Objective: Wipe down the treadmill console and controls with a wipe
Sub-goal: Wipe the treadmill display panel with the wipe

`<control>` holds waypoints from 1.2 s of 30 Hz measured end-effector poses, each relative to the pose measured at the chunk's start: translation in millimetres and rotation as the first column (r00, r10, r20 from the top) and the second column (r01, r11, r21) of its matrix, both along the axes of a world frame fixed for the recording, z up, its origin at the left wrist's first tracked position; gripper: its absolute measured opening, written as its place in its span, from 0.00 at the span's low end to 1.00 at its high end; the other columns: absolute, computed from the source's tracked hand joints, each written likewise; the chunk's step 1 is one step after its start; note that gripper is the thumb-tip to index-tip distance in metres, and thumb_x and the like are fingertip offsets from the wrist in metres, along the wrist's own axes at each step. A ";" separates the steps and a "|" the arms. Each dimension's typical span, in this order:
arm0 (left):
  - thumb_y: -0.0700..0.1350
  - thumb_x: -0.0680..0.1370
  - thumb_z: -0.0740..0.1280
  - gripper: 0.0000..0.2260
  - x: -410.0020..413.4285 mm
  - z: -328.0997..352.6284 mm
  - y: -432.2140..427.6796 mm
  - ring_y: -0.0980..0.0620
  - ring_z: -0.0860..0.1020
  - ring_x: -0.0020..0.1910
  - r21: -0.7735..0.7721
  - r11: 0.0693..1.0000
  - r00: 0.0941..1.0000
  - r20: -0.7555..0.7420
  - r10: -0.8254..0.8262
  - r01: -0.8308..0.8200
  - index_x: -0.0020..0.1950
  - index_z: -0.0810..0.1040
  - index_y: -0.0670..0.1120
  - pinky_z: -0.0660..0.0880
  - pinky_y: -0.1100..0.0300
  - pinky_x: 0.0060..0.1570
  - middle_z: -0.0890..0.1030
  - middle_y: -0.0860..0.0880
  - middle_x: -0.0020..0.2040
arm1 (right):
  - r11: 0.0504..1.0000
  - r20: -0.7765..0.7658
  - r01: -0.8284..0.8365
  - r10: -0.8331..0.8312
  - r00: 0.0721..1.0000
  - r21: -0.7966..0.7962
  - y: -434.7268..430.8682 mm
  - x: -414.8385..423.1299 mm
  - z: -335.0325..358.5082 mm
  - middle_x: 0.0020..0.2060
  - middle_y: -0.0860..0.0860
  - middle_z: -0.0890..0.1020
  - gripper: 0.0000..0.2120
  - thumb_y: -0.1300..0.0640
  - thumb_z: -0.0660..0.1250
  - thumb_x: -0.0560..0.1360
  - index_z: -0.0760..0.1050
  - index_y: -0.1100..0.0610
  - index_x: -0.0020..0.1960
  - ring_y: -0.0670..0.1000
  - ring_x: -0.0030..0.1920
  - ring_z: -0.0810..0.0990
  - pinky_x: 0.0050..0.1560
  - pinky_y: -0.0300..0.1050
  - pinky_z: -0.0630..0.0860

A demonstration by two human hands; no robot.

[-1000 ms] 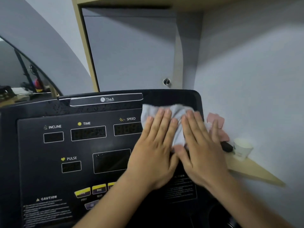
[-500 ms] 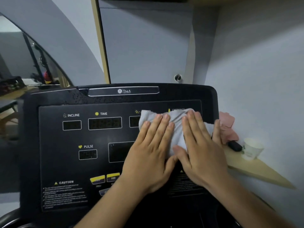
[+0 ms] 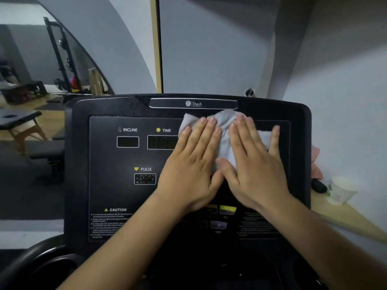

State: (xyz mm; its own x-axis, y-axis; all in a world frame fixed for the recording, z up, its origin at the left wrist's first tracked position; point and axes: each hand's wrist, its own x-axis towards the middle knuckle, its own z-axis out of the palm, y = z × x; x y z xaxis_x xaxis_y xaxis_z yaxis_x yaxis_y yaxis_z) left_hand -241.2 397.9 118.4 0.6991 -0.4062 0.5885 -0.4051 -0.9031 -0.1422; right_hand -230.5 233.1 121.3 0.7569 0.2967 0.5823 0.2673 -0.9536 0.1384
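Both hands, left hand (image 3: 189, 166) and right hand (image 3: 254, 164), lie flat side by side with fingers straight, pressing a pale grey, crumpled wipe (image 3: 225, 130) against the black treadmill console (image 3: 104, 185), beneath their fingers, right of the TIME display (image 3: 162, 141).

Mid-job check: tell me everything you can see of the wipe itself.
The wipe is a pale grey-white sheet, thin and creased, cloth or paper by its look. It lies spread against the upper middle of the black console, its top edge just under the logo bar, its left edge by the TIME display. The left hand and right hand press on it side by side with straight fingers, covering most of it.
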 end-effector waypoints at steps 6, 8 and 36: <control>0.55 0.82 0.48 0.31 -10.5 -18.0 17.3 0.46 0.41 0.80 -0.038 0.999 1.000 0.007 -0.012 0.013 0.80 0.48 0.39 0.44 0.47 0.78 0.45 0.42 0.81 | 1.000 -0.005 -0.017 0.017 1.000 -0.006 19.8 -12.2 -14.4 0.78 0.56 0.48 0.37 0.36 0.38 0.80 0.49 0.60 0.78 0.52 0.78 0.43 0.73 0.69 0.44; 0.56 0.82 0.50 0.31 -19.6 -31.2 29.1 0.46 0.43 0.80 -0.046 0.999 1.000 0.000 -0.020 0.020 0.80 0.50 0.40 0.46 0.47 0.78 0.48 0.42 0.81 | 0.999 -0.023 -0.043 0.043 0.999 -0.019 20.8 -21.4 -29.1 0.78 0.56 0.50 0.37 0.35 0.40 0.80 0.51 0.61 0.78 0.53 0.78 0.45 0.73 0.69 0.46; 0.56 0.82 0.45 0.30 -25.4 -26.7 139.0 0.48 0.40 0.79 -0.125 0.984 0.992 -0.001 0.129 -0.128 0.80 0.45 0.42 0.43 0.47 0.77 0.43 0.44 0.80 | 0.972 -0.006 -0.216 0.217 0.976 -0.089 138.3 -14.9 -11.3 0.78 0.56 0.52 0.35 0.37 0.41 0.80 0.50 0.60 0.78 0.53 0.78 0.46 0.73 0.68 0.42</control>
State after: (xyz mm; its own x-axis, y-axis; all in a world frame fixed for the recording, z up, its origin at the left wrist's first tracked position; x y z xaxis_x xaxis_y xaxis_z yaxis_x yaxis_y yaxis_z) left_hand -266.6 536.9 91.7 0.7362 -0.2363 0.6341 -0.2838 -0.9585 -0.0277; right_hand -245.5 371.4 110.0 0.6671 0.5039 0.5488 0.4654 -0.8570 0.2212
